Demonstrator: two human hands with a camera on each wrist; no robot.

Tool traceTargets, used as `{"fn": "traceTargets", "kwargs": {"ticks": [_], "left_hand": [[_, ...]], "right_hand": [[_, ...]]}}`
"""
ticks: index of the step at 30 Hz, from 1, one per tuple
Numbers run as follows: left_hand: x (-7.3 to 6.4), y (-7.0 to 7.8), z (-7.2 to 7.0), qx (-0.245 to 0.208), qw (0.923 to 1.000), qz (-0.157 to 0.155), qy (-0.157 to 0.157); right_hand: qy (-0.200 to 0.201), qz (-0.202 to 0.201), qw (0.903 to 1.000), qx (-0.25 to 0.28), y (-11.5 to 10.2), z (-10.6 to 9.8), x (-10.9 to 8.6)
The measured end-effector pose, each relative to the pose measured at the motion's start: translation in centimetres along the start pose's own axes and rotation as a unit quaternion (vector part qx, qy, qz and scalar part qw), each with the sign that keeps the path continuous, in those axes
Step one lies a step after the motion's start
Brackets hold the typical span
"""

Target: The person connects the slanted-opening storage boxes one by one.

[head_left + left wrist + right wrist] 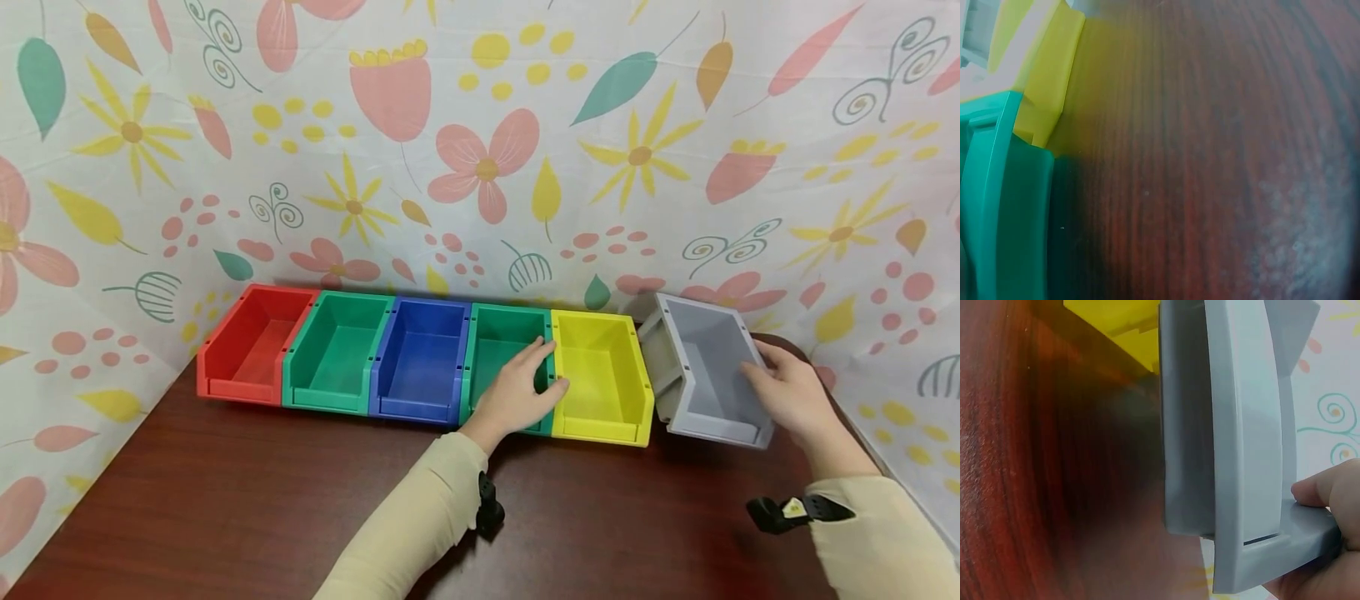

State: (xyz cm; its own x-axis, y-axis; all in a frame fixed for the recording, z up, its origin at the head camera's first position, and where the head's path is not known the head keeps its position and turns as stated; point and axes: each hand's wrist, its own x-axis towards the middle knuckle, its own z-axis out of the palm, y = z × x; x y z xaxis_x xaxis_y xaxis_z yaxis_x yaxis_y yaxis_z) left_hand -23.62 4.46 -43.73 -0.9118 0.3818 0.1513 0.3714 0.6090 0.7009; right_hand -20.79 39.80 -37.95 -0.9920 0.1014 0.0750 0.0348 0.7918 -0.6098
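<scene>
A grey storage bin (712,358) stands slightly tilted at the right end of a row of bins. My right hand (798,396) grips its right side wall, thumb over the inner face and fingers outside. In the right wrist view the thumb pinches the grey bin's wall (1260,425). My left hand (521,392) rests over the wall between a green bin (506,325) and the yellow bin (600,375), its fingers fairly straight. In the left wrist view the green bin (1022,219) and yellow bin (1054,62) show, but most of the hand is out of sight.
Left along the row stand a blue bin (422,367), another green bin (341,350) and a red bin (255,346). All sit on a dark brown wooden table (225,500). A flower-patterned cloth (450,242) hangs close behind and at both sides.
</scene>
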Motion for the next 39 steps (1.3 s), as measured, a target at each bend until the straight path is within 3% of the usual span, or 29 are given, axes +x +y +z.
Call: {"fn": "traceTargets", "kwargs": {"ticks": [5, 12, 19, 22, 26, 29, 33, 39], "left_hand": [[-0.5, 0.3, 0.1, -0.008, 0.9999, -0.01, -0.005], [-0.7, 0.3, 0.6, -0.008, 0.9999, -0.013, -0.006], [-0.3, 0.3, 0.5, -0.008, 0.9999, -0.007, -0.007], [-0.4, 0.2, 0.3, -0.006, 0.9999, -0.009, -0.01], [-0.4, 0.2, 0.2, -0.002, 0.9998, -0.013, -0.013], [-0.4, 0.3, 0.3, -0.003, 0.9998, -0.013, -0.011], [-0.3, 0.3, 0.5, -0.005, 0.9998, -0.012, -0.012], [-0.2, 0.2, 0.2, -0.018, 0.9997, -0.019, -0.005]], "right_hand": [[-0.011, 0.007, 0.9997, -0.02, -0.7, -0.3, -0.1], [-0.004, -0.031, 0.993, -0.114, -1.5, -0.6, 0.1], [-0.025, -0.02, 0.9917, -0.124, -1.6, -0.3, 0.2], [-0.006, -0.045, 0.9914, -0.122, -2.7, 0.2, 0.3], [0.012, -0.111, 0.9878, -0.108, -4.9, 1.5, 0.6], [-0.029, -0.133, 0.9856, -0.101, -6.3, 2.5, 0.8], [-0.086, -0.121, 0.9845, -0.093, -7.5, 3.1, 1.1], [-0.108, -0.125, 0.9817, -0.095, -8.3, 3.1, 1.6]]}}
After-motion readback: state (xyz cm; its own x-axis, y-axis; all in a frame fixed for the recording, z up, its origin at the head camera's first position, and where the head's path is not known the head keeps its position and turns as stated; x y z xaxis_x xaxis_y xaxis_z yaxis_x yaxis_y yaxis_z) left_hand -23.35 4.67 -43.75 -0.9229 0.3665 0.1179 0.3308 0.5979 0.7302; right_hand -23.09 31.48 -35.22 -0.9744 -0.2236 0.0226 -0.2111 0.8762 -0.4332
